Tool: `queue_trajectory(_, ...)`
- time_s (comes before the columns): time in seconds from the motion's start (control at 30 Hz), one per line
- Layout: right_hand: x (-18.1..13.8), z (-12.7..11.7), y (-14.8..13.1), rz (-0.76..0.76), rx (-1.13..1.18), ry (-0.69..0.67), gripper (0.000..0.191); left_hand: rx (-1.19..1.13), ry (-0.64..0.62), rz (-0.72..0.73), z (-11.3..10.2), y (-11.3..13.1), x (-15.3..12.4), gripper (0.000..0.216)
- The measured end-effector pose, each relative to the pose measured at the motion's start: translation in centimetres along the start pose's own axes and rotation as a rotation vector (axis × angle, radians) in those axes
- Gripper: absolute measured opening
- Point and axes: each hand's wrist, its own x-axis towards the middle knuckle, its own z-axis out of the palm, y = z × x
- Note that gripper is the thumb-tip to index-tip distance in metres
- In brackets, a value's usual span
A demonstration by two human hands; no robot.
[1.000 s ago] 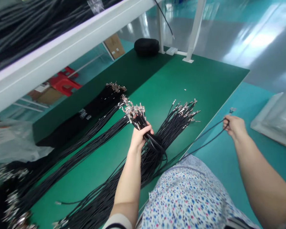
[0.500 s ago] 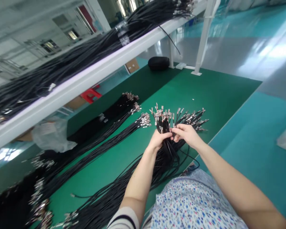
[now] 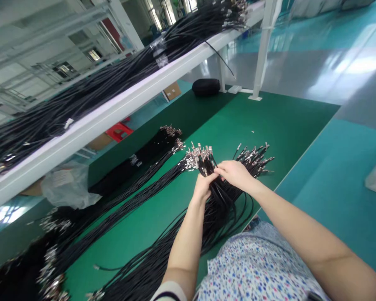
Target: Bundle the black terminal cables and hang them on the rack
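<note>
Black cables [image 3: 204, 165] with metal ends are bunched over the green table [image 3: 288, 115], fingers of the left hand [image 3: 203, 185] wrapped round them. Whether the right hand [image 3: 236, 173], touching there, pinches any is unclear. Loosened left fingers could let some slip.

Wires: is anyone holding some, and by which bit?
The left hand grips a bunch just below its metal tips; whether the right hand holds any, I can't tell.

Ambient light bright, diffuse. White glare on glossy floor [image 3: 359, 65], upper right; window panes [image 3: 152, 14] at top overexposed. Shadow band across far side of desk [image 3: 288, 125], below shelf [image 3: 128, 98]. Overall softness; lower-left corner dim, blurred; wide-angle stretch towards edges.
</note>
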Motion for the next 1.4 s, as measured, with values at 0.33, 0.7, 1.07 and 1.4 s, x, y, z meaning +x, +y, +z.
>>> queue_trajectory(0.33, -0.1, 2.5, 0.5, -0.063, 0.189, -0.141, 0.037, 0.031, -0.187, -0.07, -2.0, 1.1, -0.5, 0.023)
queue_trajectory(0.7, -5.8, 8.1, 13.0, 0.968, 0.857, 0.083, 0.024, 0.013, -0.36, -0.074, -7.1, 6.3, -1.8, 0.015)
queue_trajectory(1.07, -2.2, 10.3, 17.2, 1.024, 0.572, 0.047, 0.029, 0.146, -0.357, -0.184, -4.0, 4.2, 1.3, 0.014)
queue_trajectory(1.4, -0.4, 9.2, 15.0, 0.89, 0.326, -0.125, 0.04, 0.121, -0.334, -0.124, -4.2, 4.3, 0.4, 0.013)
